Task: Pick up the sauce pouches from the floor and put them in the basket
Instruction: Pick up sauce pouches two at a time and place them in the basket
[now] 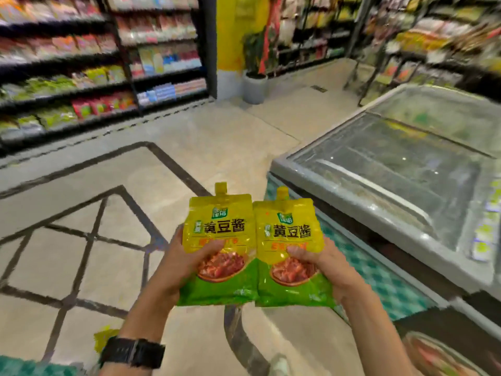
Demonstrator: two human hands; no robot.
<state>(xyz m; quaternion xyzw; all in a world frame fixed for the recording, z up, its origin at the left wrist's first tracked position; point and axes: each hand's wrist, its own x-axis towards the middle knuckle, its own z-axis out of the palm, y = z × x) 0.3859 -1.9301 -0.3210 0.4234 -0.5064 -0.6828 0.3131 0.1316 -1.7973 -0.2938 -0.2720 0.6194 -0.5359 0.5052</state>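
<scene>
While both pouches are off the floor [81, 267], no basket shows in view, so drop-off target is unknown. Left hand [176, 264] grips the left pouch [219, 240]; right hand [328, 267] grips the right pouch [290, 248]. On each hand the thumb presses the front face low down, the other fingers wrap behind, clenched on the pouch. Pouches held upright, spouts up, labels facing the camera, edges touching side by side; my guess is that's for a label check or just stable carrying, low grip keeps the soft bags from folding. Chest freezer [406, 172] sits to the right, shelves [81, 85] left. Something yellow [104, 339] lies on the floor behind the left wrist, possibly another pouch, too blurred to confirm.
</scene>
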